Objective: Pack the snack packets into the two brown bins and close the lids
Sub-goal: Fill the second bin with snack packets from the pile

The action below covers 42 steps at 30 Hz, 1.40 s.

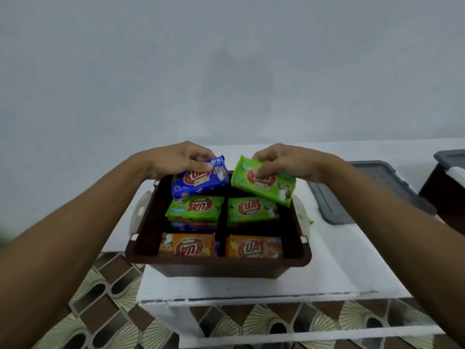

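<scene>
**Brown bin almost filled, one packet in each hand**

Brown plastic walls frame the open bin (216,260), which stands on the white worktop (327,260) above a patterned tile floor (113,285). At the bin's far left corner the left hand (176,157) pinches a blue packet (200,180) by its upper edge, fingers curled over the top. Below it lie two green packets (195,206) on stacks and, nearest the camera, two orange packets (187,245), all lying flat in two columns. Over the far right corner the right hand (284,161) grips a tilted green packet (263,181), thumb pressed on its face.

These packets look light, soft-wrapped and a little slick, and the contents probably crush easily. Holding them by the crimped edge or across the flat faces seems safest, then laying them flat so the stacks stay level under the lid.

White latches (139,212) stick out from the bin's sides. Right of the bin a grey lid (372,187) lies on the worktop, well apart from the rim. At the far right edge stands the second brown bin (442,195), only partly in view. Nothing blocks the two back slots.
</scene>
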Each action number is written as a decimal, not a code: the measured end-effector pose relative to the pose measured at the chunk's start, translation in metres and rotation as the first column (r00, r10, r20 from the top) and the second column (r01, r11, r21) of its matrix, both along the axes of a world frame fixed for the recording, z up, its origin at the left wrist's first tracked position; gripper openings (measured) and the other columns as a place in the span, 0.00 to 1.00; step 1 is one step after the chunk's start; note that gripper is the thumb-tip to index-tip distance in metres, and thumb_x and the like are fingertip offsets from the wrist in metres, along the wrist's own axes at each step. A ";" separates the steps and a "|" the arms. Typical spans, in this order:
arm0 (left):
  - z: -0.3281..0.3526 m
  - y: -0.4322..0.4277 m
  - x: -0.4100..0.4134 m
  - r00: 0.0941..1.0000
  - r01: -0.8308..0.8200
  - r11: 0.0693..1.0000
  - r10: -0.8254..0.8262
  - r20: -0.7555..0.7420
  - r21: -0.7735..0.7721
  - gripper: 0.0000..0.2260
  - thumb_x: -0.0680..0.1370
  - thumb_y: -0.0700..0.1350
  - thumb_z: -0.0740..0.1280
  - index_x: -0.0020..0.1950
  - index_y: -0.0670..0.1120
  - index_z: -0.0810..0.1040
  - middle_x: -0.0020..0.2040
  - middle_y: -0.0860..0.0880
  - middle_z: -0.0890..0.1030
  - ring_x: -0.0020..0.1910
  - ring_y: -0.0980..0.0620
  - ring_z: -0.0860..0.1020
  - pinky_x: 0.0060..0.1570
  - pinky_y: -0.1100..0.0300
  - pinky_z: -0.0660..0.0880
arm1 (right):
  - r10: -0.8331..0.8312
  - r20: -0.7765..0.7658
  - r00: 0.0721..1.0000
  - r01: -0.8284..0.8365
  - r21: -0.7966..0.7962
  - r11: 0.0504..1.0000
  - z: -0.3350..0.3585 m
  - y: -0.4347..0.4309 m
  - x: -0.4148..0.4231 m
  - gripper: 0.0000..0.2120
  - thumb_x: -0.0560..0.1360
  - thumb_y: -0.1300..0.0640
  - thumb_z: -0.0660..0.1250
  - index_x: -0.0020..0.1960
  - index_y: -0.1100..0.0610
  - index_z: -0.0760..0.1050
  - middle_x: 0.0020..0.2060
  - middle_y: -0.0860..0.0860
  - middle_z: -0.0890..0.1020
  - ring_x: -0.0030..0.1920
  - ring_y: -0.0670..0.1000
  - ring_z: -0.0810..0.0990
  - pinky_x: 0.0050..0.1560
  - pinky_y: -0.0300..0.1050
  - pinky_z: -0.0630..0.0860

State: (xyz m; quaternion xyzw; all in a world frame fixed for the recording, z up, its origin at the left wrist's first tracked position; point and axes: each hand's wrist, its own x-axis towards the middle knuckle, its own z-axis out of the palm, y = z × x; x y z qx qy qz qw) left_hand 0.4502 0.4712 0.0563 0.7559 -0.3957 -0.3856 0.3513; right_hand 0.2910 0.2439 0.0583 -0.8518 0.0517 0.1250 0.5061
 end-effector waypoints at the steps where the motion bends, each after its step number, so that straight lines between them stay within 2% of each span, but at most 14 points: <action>1: -0.003 0.006 -0.004 0.998 0.053 0.997 -0.054 0.023 0.047 0.13 0.77 0.47 0.66 0.60 0.43 0.78 0.53 0.43 0.84 0.50 0.45 0.83 0.46 0.54 0.81 | 0.084 -0.028 0.996 -0.087 -0.098 0.991 -0.003 0.010 -0.004 0.04 0.76 0.59 0.69 0.43 0.53 0.82 0.39 0.52 0.84 0.37 0.49 0.82 0.38 0.47 0.77; 2: -0.007 0.011 -0.008 0.993 0.110 0.989 -0.115 0.038 0.103 0.12 0.78 0.46 0.66 0.60 0.43 0.78 0.54 0.44 0.84 0.51 0.44 0.83 0.49 0.50 0.80 | 0.151 -0.075 0.986 -0.163 -0.185 0.969 -0.005 0.022 -0.008 0.06 0.76 0.58 0.69 0.42 0.51 0.81 0.37 0.49 0.84 0.36 0.48 0.83 0.38 0.49 0.78; 4: -0.018 0.019 -0.015 0.971 0.210 0.954 -0.229 0.067 0.212 0.09 0.79 0.46 0.66 0.59 0.46 0.79 0.53 0.46 0.84 0.52 0.44 0.83 0.53 0.45 0.80 | 0.236 -0.207 0.949 -0.290 -0.285 0.914 -0.016 0.043 -0.010 0.03 0.76 0.58 0.69 0.47 0.53 0.81 0.43 0.51 0.86 0.42 0.51 0.85 0.45 0.50 0.81; 7: -0.035 0.027 -0.027 0.942 0.256 0.910 -0.311 0.129 0.326 0.08 0.78 0.48 0.69 0.56 0.51 0.79 0.53 0.50 0.84 0.50 0.50 0.83 0.54 0.45 0.80 | 0.282 -0.329 0.901 -0.401 -0.385 0.832 -0.032 0.063 -0.011 0.06 0.78 0.57 0.67 0.53 0.56 0.78 0.48 0.53 0.84 0.48 0.51 0.84 0.51 0.48 0.81; 10: -0.044 0.034 -0.036 0.904 0.242 0.891 -0.351 0.245 0.384 0.09 0.77 0.51 0.69 0.57 0.57 0.77 0.55 0.54 0.81 0.51 0.54 0.82 0.52 0.50 0.81 | 0.272 -0.304 0.913 -0.396 -0.503 0.768 -0.041 0.070 -0.017 0.08 0.78 0.54 0.65 0.56 0.53 0.78 0.50 0.50 0.83 0.47 0.49 0.82 0.50 0.46 0.79; 13: -0.046 0.039 -0.042 0.863 0.209 0.911 -0.343 0.370 0.356 0.15 0.76 0.53 0.69 0.63 0.56 0.78 0.56 0.56 0.80 0.51 0.56 0.81 0.50 0.55 0.81 | 0.295 -0.273 0.916 -0.401 -0.605 0.688 -0.046 0.072 -0.024 0.13 0.79 0.51 0.64 0.60 0.55 0.77 0.51 0.51 0.82 0.48 0.51 0.80 0.52 0.47 0.77; 15: -0.048 0.041 -0.045 0.829 0.208 0.901 -0.369 0.421 0.380 0.17 0.77 0.53 0.68 0.65 0.53 0.77 0.59 0.53 0.80 0.53 0.55 0.80 0.51 0.57 0.81 | 0.310 -0.304 0.901 -0.434 -0.604 0.668 -0.048 0.074 -0.027 0.17 0.79 0.50 0.63 0.65 0.54 0.75 0.55 0.50 0.82 0.51 0.49 0.79 0.56 0.46 0.76; 18: -0.048 0.042 -0.050 0.798 0.227 0.870 -0.424 0.428 0.438 0.17 0.78 0.52 0.67 0.67 0.51 0.76 0.60 0.51 0.81 0.54 0.54 0.80 0.52 0.57 0.80 | 0.331 -0.322 0.887 -0.462 -0.607 0.647 -0.049 0.075 -0.029 0.19 0.79 0.48 0.62 0.68 0.52 0.74 0.59 0.49 0.81 0.55 0.48 0.78 0.61 0.47 0.74; 25: -0.046 0.050 -0.061 0.806 0.270 0.833 -0.470 0.360 0.483 0.18 0.77 0.52 0.68 0.67 0.53 0.76 0.61 0.54 0.81 0.56 0.56 0.79 0.57 0.57 0.78 | 0.339 -0.364 0.868 -0.496 -0.576 0.650 -0.045 0.078 -0.038 0.19 0.80 0.51 0.60 0.70 0.50 0.72 0.63 0.49 0.79 0.60 0.49 0.77 0.66 0.51 0.72; 31: -0.048 0.058 -0.067 0.831 0.290 0.811 -0.477 0.286 0.509 0.17 0.78 0.52 0.67 0.67 0.55 0.75 0.62 0.55 0.80 0.57 0.56 0.79 0.54 0.59 0.78 | 0.351 -0.384 0.854 -0.515 -0.531 0.673 -0.045 0.085 -0.048 0.18 0.81 0.52 0.58 0.70 0.51 0.72 0.62 0.49 0.79 0.59 0.48 0.78 0.63 0.48 0.74; 35: -0.044 0.054 -0.065 0.843 0.265 0.831 -0.446 0.302 0.488 0.17 0.80 0.55 0.62 0.68 0.54 0.74 0.62 0.55 0.78 0.55 0.57 0.77 0.52 0.63 0.77 | 0.284 -0.263 0.922 -0.387 -0.581 0.717 -0.049 0.086 -0.047 0.17 0.82 0.52 0.57 0.68 0.53 0.74 0.60 0.50 0.81 0.57 0.49 0.80 0.59 0.44 0.76; 38: -0.044 0.049 -0.059 0.888 0.206 0.873 -0.356 0.290 0.441 0.16 0.81 0.55 0.59 0.66 0.53 0.77 0.59 0.54 0.80 0.53 0.57 0.79 0.54 0.58 0.78 | 0.207 -0.163 0.965 -0.264 -0.605 0.751 -0.051 0.083 -0.040 0.16 0.82 0.53 0.57 0.64 0.53 0.78 0.56 0.51 0.83 0.53 0.49 0.81 0.57 0.46 0.78; 42: -0.047 0.045 -0.057 0.934 0.188 0.887 -0.294 0.203 0.421 0.14 0.82 0.52 0.60 0.62 0.49 0.79 0.54 0.53 0.83 0.51 0.56 0.81 0.53 0.58 0.80 | 0.196 -0.178 0.964 -0.264 -0.586 0.766 -0.053 0.081 -0.037 0.15 0.81 0.52 0.58 0.65 0.52 0.77 0.57 0.50 0.82 0.54 0.49 0.81 0.57 0.45 0.77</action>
